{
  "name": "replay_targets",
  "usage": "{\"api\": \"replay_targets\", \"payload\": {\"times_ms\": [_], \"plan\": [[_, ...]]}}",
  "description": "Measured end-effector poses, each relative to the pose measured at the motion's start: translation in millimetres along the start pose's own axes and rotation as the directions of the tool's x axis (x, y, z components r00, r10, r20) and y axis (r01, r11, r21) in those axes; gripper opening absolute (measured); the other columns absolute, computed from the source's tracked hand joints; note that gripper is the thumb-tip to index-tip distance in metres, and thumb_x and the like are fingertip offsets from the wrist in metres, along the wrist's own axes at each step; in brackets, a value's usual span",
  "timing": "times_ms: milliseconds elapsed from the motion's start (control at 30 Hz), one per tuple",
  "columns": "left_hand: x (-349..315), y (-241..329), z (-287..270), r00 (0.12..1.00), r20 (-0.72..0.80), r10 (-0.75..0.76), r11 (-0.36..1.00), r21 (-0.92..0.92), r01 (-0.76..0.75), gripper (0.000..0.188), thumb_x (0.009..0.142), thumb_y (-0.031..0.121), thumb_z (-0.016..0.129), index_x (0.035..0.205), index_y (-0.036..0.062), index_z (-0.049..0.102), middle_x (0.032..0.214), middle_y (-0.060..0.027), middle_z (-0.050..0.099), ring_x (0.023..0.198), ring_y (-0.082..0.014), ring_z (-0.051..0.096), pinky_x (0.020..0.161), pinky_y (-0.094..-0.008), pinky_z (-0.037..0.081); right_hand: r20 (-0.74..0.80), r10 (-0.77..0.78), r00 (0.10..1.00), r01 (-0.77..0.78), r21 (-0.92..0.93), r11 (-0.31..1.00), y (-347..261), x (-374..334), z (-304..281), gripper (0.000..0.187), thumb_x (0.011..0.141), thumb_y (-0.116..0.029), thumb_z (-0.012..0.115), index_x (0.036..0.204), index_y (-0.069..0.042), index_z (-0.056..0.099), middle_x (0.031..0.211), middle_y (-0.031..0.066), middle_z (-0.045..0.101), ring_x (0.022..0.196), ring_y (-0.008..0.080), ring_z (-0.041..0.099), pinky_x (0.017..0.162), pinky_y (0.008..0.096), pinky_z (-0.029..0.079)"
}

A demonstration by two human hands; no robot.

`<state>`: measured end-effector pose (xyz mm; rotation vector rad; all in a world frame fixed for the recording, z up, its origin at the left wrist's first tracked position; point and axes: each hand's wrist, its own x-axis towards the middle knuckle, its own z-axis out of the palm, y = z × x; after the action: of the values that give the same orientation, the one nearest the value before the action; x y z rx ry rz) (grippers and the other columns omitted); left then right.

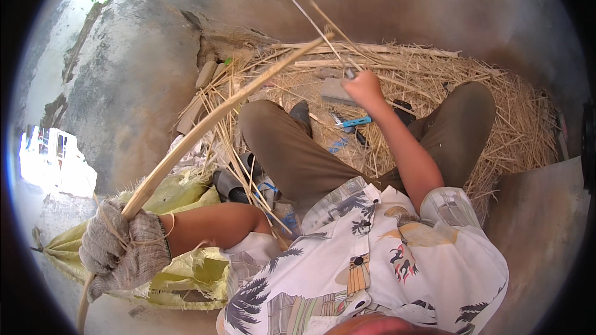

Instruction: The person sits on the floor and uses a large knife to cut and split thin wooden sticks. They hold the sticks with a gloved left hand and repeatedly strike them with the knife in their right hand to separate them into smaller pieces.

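My left hand (127,242), in a grey knitted glove with string wound about it, is closed around a long split wooden or bamboo strip (208,121). The strip slants up and to the right, its far tip frayed. My bare right hand (364,91) is a fist around a long thin tool (313,23), perhaps a blade seen edge-on, with dark metal showing at the fist. That tool passes close to the strip's tip; contact is unclear. Another thin strip (335,28) runs near it, and I cannot tell whether the fist holds it too.
Straw-like shavings and thin strips (521,105) cover the ground around my bent legs. Between them lie a blue-handled tool (354,122) and a grey block (338,91). A yellow-green woven sack (192,273) lies beneath my left arm. Rough walls (143,68) stand close by.
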<state>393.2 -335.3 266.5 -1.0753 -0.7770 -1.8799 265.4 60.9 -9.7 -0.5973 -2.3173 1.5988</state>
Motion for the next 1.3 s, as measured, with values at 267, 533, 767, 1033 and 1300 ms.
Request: {"api": "replay_targets", "payload": {"times_ms": [267, 533, 767, 1033, 1300], "plan": [[3, 12, -10, 0.998, -0.042, 0.035, 0.998, 0.058, -0.033, 0.058, 0.09, 0.07, 0.057, 0.061, 0.0234, 0.039, 0.055, 0.0117, 0.036, 0.048, -0.0056, 0.035, 0.047, -0.0274, 0.025, -0.054, -0.035, 0.998, 0.051, 0.313, 0.948, -22, -13, 5, 0.03, 0.08, -0.022, 0.069, 0.062, 0.001, 0.063, 0.055, 0.0084, 0.06, 0.051, 0.0148, 0.056, 0.053, 0.0346, 0.045], [1, 19, -5, 1.0, -0.028, 0.007, 0.997, -0.073, -0.009, 0.061, 0.087, 0.075, 0.057, 0.059, 0.0234, 0.041, 0.053, 0.0104, 0.034, 0.046, -0.0062, 0.032, 0.047, -0.0279, 0.025, -0.212, -0.189, 0.959, 0.175, -0.082, 0.981, 18, 0, 21, 0.029, 0.083, -0.025, 0.065, 0.067, -0.001, 0.066, 0.061, 0.0154, 0.065, 0.056, 0.0295, 0.064, 0.056, 0.0437, 0.047], [-13, 4, 24, 0.999, -0.009, 0.03, 0.99, 0.135, -0.029, 0.058, 0.093, 0.068, 0.056, 0.062, 0.0216, 0.039, 0.055, 0.0103, 0.036, 0.044, -0.0043, 0.031, 0.042, -0.0243, 0.022, 0.019, 0.04, 0.999, -0.036, -0.181, 0.983, 25, -22, 55, 0.029, 0.081, -0.029, 0.067, 0.077, -0.001, 0.069, 0.075, 0.0225, 0.068, 0.072, 0.0407, 0.067, 0.067, 0.0475, 0.052], [-10, 24, 11, 0.995, 0.086, 0.05, 0.995, 0.084, -0.057, 0.052, 0.092, 0.058, 0.063, 0.061, 0.021, 0.043, 0.055, 0.011, 0.039, 0.047, -0.0033, 0.036, 0.046, -0.0231, 0.025, -0.008, -0.344, 0.939, 0.334, -0.213, 0.918, -8, -32, 36, 0.024, 0.079, -0.026, 0.069, 0.089, -0.005, 0.074, 0.084, 0.0197, 0.072, 0.079, 0.0375, 0.071, 0.071, 0.0469, 0.056], [-2, 86, 5, 0.987, 0.053, 0.152, 0.941, 0.297, -0.161, 0.039, 0.091, 0.041, 0.061, 0.061, 0.0226, 0.043, 0.056, 0.0103, 0.036, 0.048, -0.0074, 0.033, 0.049, -0.0279, 0.022, -0.287, 0.162, 0.944, -0.175, -0.018, 0.984, 75, 29, 16, 0.025, 0.077, -0.023, 0.068, 0.081, 0.001, 0.072, 0.072, 0.0218, 0.069, 0.072, 0.0391, 0.07, 0.069, 0.0462, 0.053]]}}
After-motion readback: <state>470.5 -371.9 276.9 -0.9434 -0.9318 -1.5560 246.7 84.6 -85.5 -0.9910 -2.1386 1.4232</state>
